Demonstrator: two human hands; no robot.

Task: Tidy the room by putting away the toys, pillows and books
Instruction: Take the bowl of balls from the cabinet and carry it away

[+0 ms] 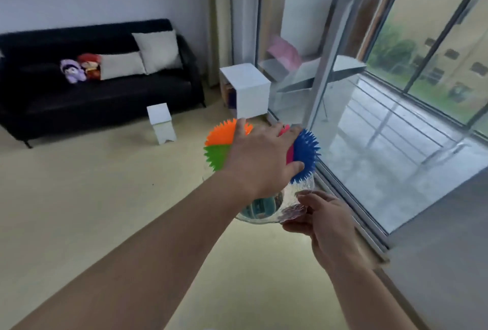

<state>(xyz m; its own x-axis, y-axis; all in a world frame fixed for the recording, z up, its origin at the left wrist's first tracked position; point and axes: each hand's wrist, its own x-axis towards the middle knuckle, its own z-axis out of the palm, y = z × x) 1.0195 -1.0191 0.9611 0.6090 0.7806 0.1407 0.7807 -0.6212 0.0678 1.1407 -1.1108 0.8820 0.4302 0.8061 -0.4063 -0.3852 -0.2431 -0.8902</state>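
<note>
The left hand [260, 156] is spread over the top of a spiky ball [306, 152], fingers curled down its far side, gripping it in mid-air above the floor [92, 197]. The ball is rubbery, covered in short soft spikes, and split into orange, green, pink and blue panels. Just under it the right hand [323, 220] pinches the crinkled edge of a clear bag [266, 209]; something teal and dark shows through the film, too blurred to name. The ball touches the bag's top.

Beyond the hands a small white stool [161, 123] stands on the pale floor, and further back a white cube cabinet [248, 89] sits beside the glass door [340, 107], its open side showing coloured things too blurred to name. Against the wall is a black sofa [105, 92], matte and smooth. On its seat, leaning on the backrest, are two grey pillows [158, 51], one upright and one lying long, with a red plush [91, 65] and a purple plush [71, 70] just beside them. Nothing stands between the hands and the cabinet.
</note>
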